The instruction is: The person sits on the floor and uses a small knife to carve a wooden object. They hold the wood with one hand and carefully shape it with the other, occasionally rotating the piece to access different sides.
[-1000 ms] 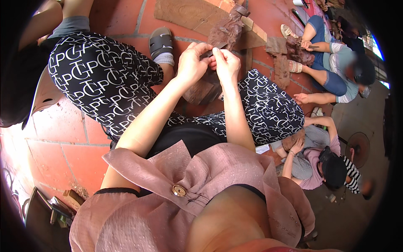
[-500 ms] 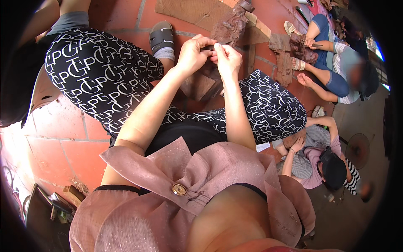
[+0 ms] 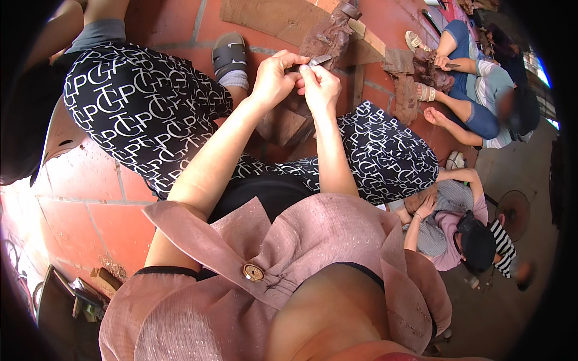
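My left hand (image 3: 276,79) and my right hand (image 3: 321,89) meet in front of me, fingers closed in a pinch. Between their fingertips pokes out a small flat grey piece (image 3: 321,59) with a pale edge, like a short blade; its exact kind is unclear. Just beyond the fingers stands a reddish-brown wood carving (image 3: 327,37) with a knobbly surface. Under my wrists, between my legs, sits a brown wooden block (image 3: 286,125), partly hidden by my arms.
A wide plank (image 3: 271,23) lies on the red tile floor behind the carving. Rough wood pieces (image 3: 404,90) stand to the right. Another person (image 3: 481,102) holds a tool at a carving there; a capped person (image 3: 463,234) sits nearer. A fan (image 3: 513,212) stands at far right.
The small flat grey piece now shows above my fingertips, where it was hidden before. My right hand has shifted slightly left and down; my left hand has barely moved.
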Demonstrator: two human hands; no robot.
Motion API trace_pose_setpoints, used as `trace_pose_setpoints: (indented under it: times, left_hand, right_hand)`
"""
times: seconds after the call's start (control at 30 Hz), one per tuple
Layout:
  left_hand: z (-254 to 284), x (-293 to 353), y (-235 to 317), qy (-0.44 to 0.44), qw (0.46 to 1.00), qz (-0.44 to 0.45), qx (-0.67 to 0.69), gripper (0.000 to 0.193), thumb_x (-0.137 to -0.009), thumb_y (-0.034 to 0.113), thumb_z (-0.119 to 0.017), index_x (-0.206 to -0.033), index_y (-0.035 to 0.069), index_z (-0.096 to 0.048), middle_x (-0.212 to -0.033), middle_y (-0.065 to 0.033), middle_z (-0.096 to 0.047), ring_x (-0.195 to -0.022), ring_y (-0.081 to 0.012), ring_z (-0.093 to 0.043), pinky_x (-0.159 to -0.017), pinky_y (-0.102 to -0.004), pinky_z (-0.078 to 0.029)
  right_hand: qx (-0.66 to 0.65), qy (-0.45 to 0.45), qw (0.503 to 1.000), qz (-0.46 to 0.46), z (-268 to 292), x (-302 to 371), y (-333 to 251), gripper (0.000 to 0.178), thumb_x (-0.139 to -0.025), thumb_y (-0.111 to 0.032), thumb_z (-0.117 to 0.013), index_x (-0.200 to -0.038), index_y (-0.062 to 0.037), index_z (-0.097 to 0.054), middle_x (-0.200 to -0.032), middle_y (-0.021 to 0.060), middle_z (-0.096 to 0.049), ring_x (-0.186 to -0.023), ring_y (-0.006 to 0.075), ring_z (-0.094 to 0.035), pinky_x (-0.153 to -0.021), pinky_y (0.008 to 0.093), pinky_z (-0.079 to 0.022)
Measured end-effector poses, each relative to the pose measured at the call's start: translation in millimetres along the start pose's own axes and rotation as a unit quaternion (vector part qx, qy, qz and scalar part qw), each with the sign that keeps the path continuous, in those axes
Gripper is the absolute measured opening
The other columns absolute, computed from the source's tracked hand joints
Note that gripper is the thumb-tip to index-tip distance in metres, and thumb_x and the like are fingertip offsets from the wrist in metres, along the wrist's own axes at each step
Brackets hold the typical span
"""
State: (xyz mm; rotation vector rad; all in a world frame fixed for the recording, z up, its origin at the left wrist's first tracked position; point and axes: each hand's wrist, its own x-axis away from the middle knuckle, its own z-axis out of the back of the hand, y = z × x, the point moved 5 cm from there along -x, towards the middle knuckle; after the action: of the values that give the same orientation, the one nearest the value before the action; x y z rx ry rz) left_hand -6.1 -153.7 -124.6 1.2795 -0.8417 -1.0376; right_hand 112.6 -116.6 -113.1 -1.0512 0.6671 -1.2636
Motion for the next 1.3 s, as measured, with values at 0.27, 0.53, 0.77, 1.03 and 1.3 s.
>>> trace_pose_setpoints:
  times: [0.27, 0.53, 0.77, 1.03, 1.3]
  left_hand:
    - [1, 1, -8, -0.021, 1.0, 0.0, 0.002, 0.033, -0.068, -0.003, -0.063, -0.1, 0.005, -0.066, -0.09, -0.0092, -0.064, -0.088, -0.0196, -0.061, -0.082, -0.0288, -0.046]
    - [1, 4, -1, 0.005, 0.999, 0.015, -0.044, 0.029, -0.069, 0.002, -0.062, -0.097, 0.007, -0.067, -0.087, -0.0112, -0.061, -0.082, -0.0265, -0.062, -0.074, -0.0318, -0.047]
    - [-1, 4, 0, 0.011, 0.999, 0.007, -0.035, 0.028, -0.069, 0.004, -0.064, -0.097, 0.008, -0.068, -0.086, -0.0106, -0.061, -0.081, -0.0267, -0.062, -0.073, -0.0318, -0.047]
    - [-4, 2, 2, -0.035, 0.997, 0.036, -0.055, 0.03, -0.067, 0.004, -0.066, -0.097, 0.007, -0.067, -0.087, -0.012, -0.062, -0.083, -0.0272, -0.062, -0.074, -0.032, -0.048]
    - [7, 5, 12, -0.001, 0.999, -0.006, -0.048, 0.03, -0.068, 0.001, -0.062, -0.097, 0.006, -0.067, -0.085, -0.0125, -0.061, -0.08, -0.0266, -0.062, -0.073, -0.0315, -0.048]
  right_hand:
    - [0.028, -0.014, 0.999, 0.021, -2, 2, -4, 0.024, -0.084, -0.017, -0.06, -0.07, 0.0015, -0.061, -0.057, 0.0064, -0.061, -0.048, 0.0097, -0.058, -0.045, 0.0238, -0.047]
    - [0.026, 0.001, 1.0, 0.005, -2, 3, 2, 0.023, -0.084, -0.016, -0.06, -0.068, 0.0012, -0.061, -0.057, 0.0073, -0.062, -0.047, 0.0118, -0.059, -0.045, 0.0258, -0.047]
    - [-0.016, 0.005, 1.0, 0.004, -2, 2, 1, 0.023, -0.083, -0.015, -0.061, -0.068, 0.0013, -0.06, -0.055, 0.0068, -0.061, -0.046, 0.0113, -0.057, -0.044, 0.0255, -0.045]
    - [0.056, 0.018, 0.998, 0.016, 2, 2, 14, 0.021, -0.084, -0.015, -0.06, -0.069, -0.001, -0.06, -0.057, 0.0026, -0.06, -0.048, 0.0069, -0.054, -0.044, 0.0214, -0.043]
    - [-0.025, -0.017, 0.999, 0.014, -4, 8, 4, 0.023, -0.085, -0.017, -0.058, -0.069, 0.0007, -0.059, -0.057, 0.0068, -0.062, -0.05, 0.0116, -0.06, -0.046, 0.0249, -0.046]
